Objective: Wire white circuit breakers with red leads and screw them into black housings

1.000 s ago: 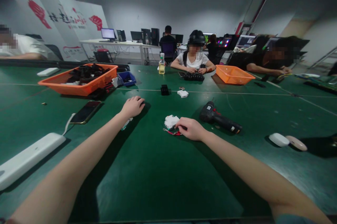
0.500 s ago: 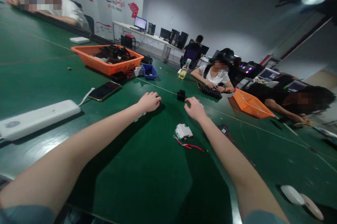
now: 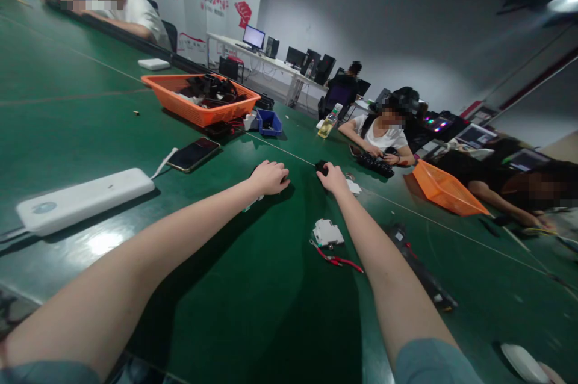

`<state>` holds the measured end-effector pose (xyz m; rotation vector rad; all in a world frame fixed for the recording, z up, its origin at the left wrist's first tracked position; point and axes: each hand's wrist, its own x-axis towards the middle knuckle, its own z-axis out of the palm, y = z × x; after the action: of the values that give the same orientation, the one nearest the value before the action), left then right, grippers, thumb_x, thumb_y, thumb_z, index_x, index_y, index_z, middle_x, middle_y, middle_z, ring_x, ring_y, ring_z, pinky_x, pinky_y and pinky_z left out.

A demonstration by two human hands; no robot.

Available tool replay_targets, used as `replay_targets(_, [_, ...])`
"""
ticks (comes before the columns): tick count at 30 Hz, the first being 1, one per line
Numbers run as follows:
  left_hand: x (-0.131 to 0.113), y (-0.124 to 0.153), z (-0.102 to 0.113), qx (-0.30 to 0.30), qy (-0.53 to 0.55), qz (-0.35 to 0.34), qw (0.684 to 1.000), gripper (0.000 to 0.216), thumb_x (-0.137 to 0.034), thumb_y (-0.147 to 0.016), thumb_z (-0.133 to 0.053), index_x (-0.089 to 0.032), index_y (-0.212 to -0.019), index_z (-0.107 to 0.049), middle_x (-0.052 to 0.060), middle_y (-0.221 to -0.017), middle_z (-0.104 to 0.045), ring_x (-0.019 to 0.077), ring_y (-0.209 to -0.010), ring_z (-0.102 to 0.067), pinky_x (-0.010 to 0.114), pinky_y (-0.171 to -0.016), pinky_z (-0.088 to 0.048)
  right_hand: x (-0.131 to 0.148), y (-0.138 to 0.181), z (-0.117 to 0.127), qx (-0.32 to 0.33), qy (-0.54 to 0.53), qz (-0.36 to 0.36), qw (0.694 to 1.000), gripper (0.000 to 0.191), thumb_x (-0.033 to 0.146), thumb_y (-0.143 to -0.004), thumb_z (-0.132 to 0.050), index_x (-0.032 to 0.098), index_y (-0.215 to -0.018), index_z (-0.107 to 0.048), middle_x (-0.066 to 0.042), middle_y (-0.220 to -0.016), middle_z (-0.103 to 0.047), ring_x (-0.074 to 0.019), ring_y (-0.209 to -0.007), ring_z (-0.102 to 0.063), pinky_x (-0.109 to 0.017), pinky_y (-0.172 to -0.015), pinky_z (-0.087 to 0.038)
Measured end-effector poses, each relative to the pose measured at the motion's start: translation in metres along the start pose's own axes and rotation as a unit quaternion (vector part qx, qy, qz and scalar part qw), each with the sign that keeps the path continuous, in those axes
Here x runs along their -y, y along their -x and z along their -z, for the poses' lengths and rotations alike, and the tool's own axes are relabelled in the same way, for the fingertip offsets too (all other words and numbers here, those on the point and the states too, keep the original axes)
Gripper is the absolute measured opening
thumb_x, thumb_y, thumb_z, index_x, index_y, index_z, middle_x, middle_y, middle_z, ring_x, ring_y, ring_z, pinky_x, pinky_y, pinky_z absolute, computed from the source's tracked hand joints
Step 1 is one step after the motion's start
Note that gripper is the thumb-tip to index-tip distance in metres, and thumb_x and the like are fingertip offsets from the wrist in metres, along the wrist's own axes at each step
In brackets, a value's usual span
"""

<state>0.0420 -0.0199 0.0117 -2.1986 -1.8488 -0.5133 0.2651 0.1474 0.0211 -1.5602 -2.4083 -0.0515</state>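
Note:
My right hand point(image 3: 333, 179) is closed on a small black block point(image 3: 321, 167) near the middle of the green table, thumb and fingertips at its near side. To its left, my left hand point(image 3: 270, 178) rests low over the table with curled fingers; something dark shows at its fingertips, too hidden to name. A pale piece point(image 3: 253, 202) peeks out from under the left wrist. Between my forearms lies a white module like a circuit breaker point(image 3: 329, 232), with a short red wire point(image 3: 336, 260) in front of it. Another white piece point(image 3: 353, 186) sits just behind my right wrist.
Left of my hands are a phone point(image 3: 194, 155), a white power strip point(image 3: 85, 200), an orange basket point(image 3: 198, 108) of black parts and a blue bin point(image 3: 270, 125). A bottle point(image 3: 329, 122), a tilted orange basket point(image 3: 445, 188) and several people are beyond. A long black item point(image 3: 422, 269) lies rightward.
My right hand has reached the black block and closed on it. My left hand stays low with curled fingers. The whole view has shifted slightly.

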Motion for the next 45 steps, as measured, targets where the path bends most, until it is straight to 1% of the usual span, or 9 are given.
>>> replay_targets(8, [-0.002, 0.003, 0.005, 0.007, 0.014, -0.002, 1.000, 0.026, -0.033, -0.087, -0.047, -0.019, -0.092, -0.068, 0.009, -0.096, -0.067, 0.0229, -0.090, -0.062, 0.036, -0.077, -0.037, -0.010, 0.056, 0.033, 0.001, -0.018, 0.049, 0.999, 0.023, 0.038, -0.084, -0.062, 0.021, -0.099, -0.059, -0.009, -0.097, -0.063, -0.0255, -0.088, -0.061, -0.036, -0.077, -0.047])
replay_targets(13, [-0.004, 0.003, 0.009, 0.015, 0.017, 0.006, 1.000, 0.026, -0.035, -0.084, -0.048, -0.020, -0.089, -0.069, 0.008, -0.096, -0.068, 0.0225, -0.087, -0.062, 0.036, -0.077, -0.037, -0.029, 0.132, 0.070, -0.028, -0.049, 0.077, 0.995, 0.021, 0.038, -0.087, -0.058, 0.023, -0.101, -0.057, -0.006, -0.103, -0.064, -0.0233, -0.093, -0.061, -0.035, -0.081, -0.047])
replay_targets(16, [-0.006, 0.001, 0.010, 0.020, 0.020, 0.022, 0.999, 0.028, -0.039, -0.083, -0.049, -0.020, -0.086, -0.070, 0.008, -0.093, -0.068, 0.0224, -0.086, -0.062, 0.036, -0.079, -0.037, -0.042, 0.185, 0.086, -0.073, -0.074, 0.093, 0.990, 0.019, 0.036, -0.088, -0.057, 0.023, -0.103, -0.057, -0.007, -0.104, -0.063, -0.0243, -0.093, -0.062, -0.037, -0.082, -0.049])
replay_targets(20, [-0.015, 0.001, 0.010, 0.025, 0.015, 0.045, 0.999, 0.036, -0.046, -0.086, -0.046, -0.019, -0.086, -0.070, 0.009, -0.091, -0.067, 0.0235, -0.087, -0.062, 0.039, -0.084, -0.037, -0.058, 0.242, 0.092, -0.103, -0.100, 0.085, 0.986, 0.018, 0.035, -0.089, -0.057, 0.022, -0.102, -0.057, -0.008, -0.105, -0.063, -0.0253, -0.096, -0.062, -0.038, -0.085, -0.050])
replay_targets(23, [-0.023, 0.005, 0.010, 0.034, -0.006, 0.055, 0.998, 0.042, -0.055, -0.084, -0.049, -0.019, -0.090, -0.070, 0.010, -0.096, -0.067, 0.0266, -0.094, -0.060, 0.041, -0.089, -0.037, -0.066, 0.267, 0.090, -0.116, -0.116, 0.090, 0.982, 0.017, 0.033, -0.090, -0.057, 0.021, -0.102, -0.056, -0.009, -0.106, -0.063, -0.0258, -0.100, -0.062, -0.039, -0.088, -0.051])
replay_targets(25, [-0.028, 0.007, 0.009, 0.035, -0.024, 0.049, 0.998, 0.042, -0.056, -0.084, -0.050, -0.020, -0.096, -0.069, 0.011, -0.101, -0.066, 0.0281, -0.099, -0.059, 0.042, -0.091, -0.036, -0.069, 0.275, 0.087, -0.120, -0.121, 0.099, 0.980, 0.016, 0.032, -0.090, -0.057, 0.021, -0.102, -0.056, -0.010, -0.110, -0.062, -0.0262, -0.105, -0.061, -0.039, -0.090, -0.051])
replay_targets(32, [-0.036, 0.009, 0.011, 0.024, -0.051, 0.028, 0.998, 0.027, -0.037, -0.088, -0.047, -0.021, -0.101, -0.066, 0.011, -0.106, -0.066, 0.0277, -0.103, -0.060, 0.039, -0.085, -0.040, -0.077, 0.275, 0.080, -0.127, -0.111, 0.115, 0.979, 0.015, 0.030, -0.091, -0.056, 0.021, -0.104, -0.056, -0.011, -0.113, -0.061, -0.0264, -0.105, -0.061, -0.039, -0.090, -0.053])
replay_targets(40, [-0.044, 0.005, 0.016, 0.022, -0.067, 0.028, 0.997, 0.032, -0.035, -0.091, -0.039, -0.019, -0.092, -0.067, 0.011, -0.091, -0.070, 0.0282, -0.092, -0.065, 0.042, -0.084, -0.041, -0.077, 0.277, 0.077, -0.129, -0.102, 0.093, 0.982, 0.034, 0.030, -0.089, -0.057, 0.018, -0.120, -0.051, -0.012, -0.117, -0.060, -0.0284, -0.103, -0.063, -0.042, -0.087, -0.055])
replay_targets(45, [-0.042, 0.002, 0.024, 0.045, -0.058, 0.013, 0.997, 0.029, -0.038, -0.086, -0.046, -0.020, -0.088, -0.069, 0.011, -0.091, -0.071, 0.0280, -0.089, -0.066, 0.039, -0.079, -0.044, -0.075, 0.277, 0.079, -0.123, -0.101, 0.085, 0.984, 0.037, 0.031, -0.089, -0.055, 0.019, -0.124, -0.050, -0.013, -0.119, -0.060, -0.0289, -0.103, -0.063, -0.042, -0.086, -0.055])
